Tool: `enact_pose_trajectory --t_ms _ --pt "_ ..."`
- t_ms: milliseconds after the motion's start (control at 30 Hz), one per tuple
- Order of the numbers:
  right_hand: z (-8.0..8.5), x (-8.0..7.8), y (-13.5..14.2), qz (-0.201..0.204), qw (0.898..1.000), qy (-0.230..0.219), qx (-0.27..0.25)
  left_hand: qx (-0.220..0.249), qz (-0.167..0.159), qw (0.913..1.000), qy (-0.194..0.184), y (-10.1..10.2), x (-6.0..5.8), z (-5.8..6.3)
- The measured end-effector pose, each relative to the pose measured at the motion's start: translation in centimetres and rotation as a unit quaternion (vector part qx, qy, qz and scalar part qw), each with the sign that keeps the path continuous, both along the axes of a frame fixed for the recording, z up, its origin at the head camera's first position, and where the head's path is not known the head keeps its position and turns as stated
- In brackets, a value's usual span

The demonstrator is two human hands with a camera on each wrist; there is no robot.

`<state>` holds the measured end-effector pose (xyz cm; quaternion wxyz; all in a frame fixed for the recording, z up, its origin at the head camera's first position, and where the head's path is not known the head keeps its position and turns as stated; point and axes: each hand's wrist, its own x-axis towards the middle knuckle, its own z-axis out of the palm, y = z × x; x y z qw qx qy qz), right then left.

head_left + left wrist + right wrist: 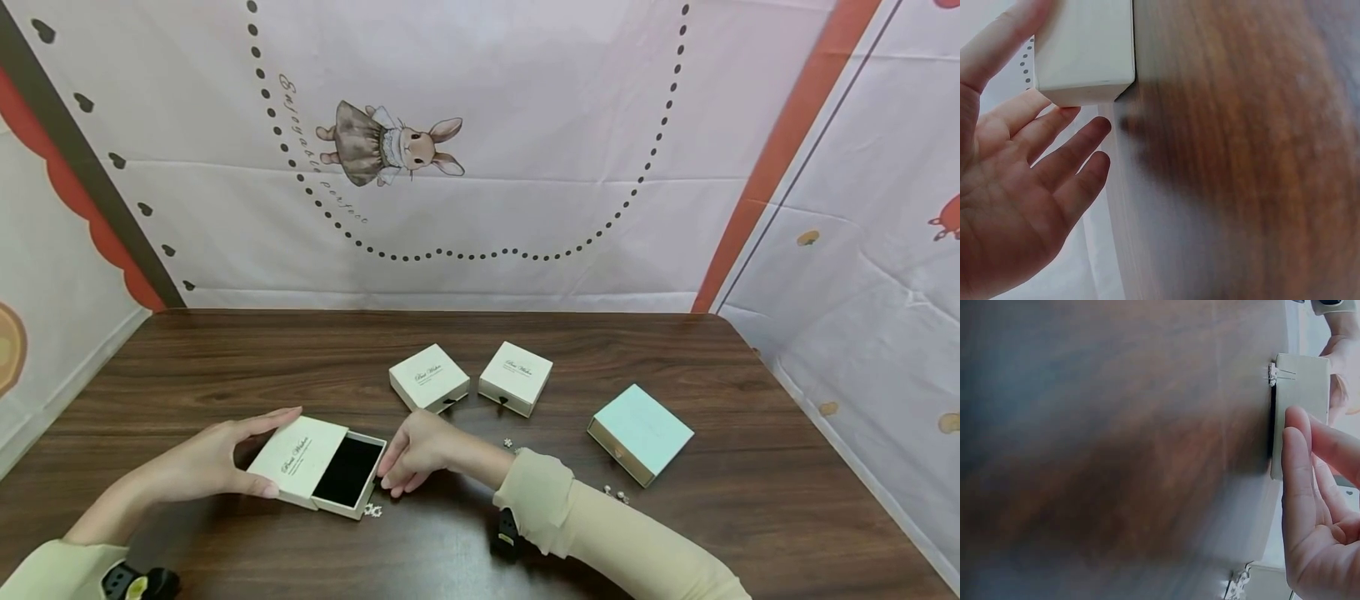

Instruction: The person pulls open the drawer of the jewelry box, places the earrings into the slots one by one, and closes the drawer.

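In the head view, a cream gift box point(297, 457) lies at the left front with its drawer point(381, 479) pulled partly out, showing a black lining point(348, 471). My left hand point(213, 458) grips the box's sleeve from the left, thumb on the near side and fingers on the far side. The right hand point(416, 454) is at the drawer's front, its thumb and forefinger pinched together there. In the right wrist view these fingertips point(1297, 419) meet against the drawer front point(1307, 381); the bit between them is hidden. Small silver earrings point(372, 510) lie beside the drawer's near corner.
Two closed cream boxes point(429, 377) with dark tabs stand behind the right hand. A mint-green box point(645, 429) sits at the right. More small silver pieces lie near it point(615, 494) and by the right forearm point(507, 443). The brown table point(300, 358) meets a printed cloth behind.
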<state>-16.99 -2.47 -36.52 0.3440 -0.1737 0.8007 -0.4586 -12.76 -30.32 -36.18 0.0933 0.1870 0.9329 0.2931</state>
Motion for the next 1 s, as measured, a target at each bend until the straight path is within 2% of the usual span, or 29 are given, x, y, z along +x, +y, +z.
enact_pose_trajectory --t_ms 367,633,867,1000 --pt "-0.1 0.3 1.5 -0.015 1.0 -0.006 -0.018 0.002 -0.004 0.9999 -0.01 0.3 -0.1 0.3" --pt "-0.1 0.9 1.8 0.028 1.0 -0.01 -0.006 0.006 -0.001 1.0 -0.007 0.2 -0.1 0.2" --pt "0.0 1.5 1.1 0.048 0.999 0.002 0.008 0.005 0.003 0.9998 -0.017 0.2 -0.1 0.2" --pt "0.1 1.6 0.7 0.055 0.998 0.008 0.018 0.0 0.001 1.0 -0.002 0.2 0.0 0.1"
